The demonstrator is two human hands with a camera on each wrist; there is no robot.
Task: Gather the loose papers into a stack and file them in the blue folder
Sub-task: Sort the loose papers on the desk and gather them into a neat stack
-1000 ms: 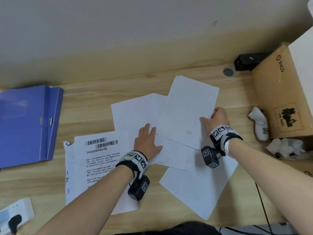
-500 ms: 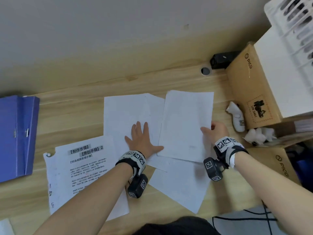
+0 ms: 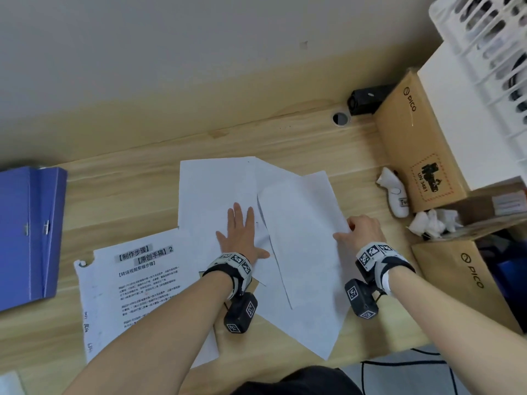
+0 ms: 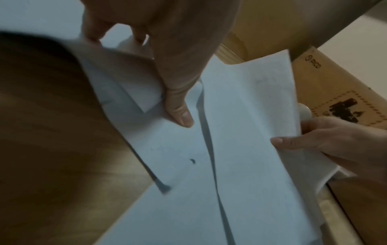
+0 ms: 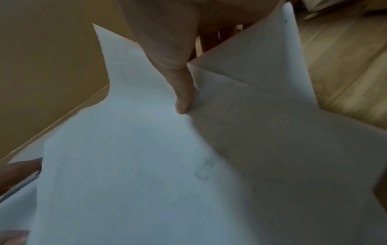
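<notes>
The top sheet (image 3: 299, 223) has swung left over the pile since a second ago. Right hand (image 3: 360, 233) pinches its edge, left hand (image 3: 242, 238) presses flat (stack forming); blue folder (image 3: 28, 232) sits at 9 o'clock.

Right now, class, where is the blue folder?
In the head view the blue folder lies closed at the desk's far left edge, left of the printed sheet, apart from both hands.
</notes>
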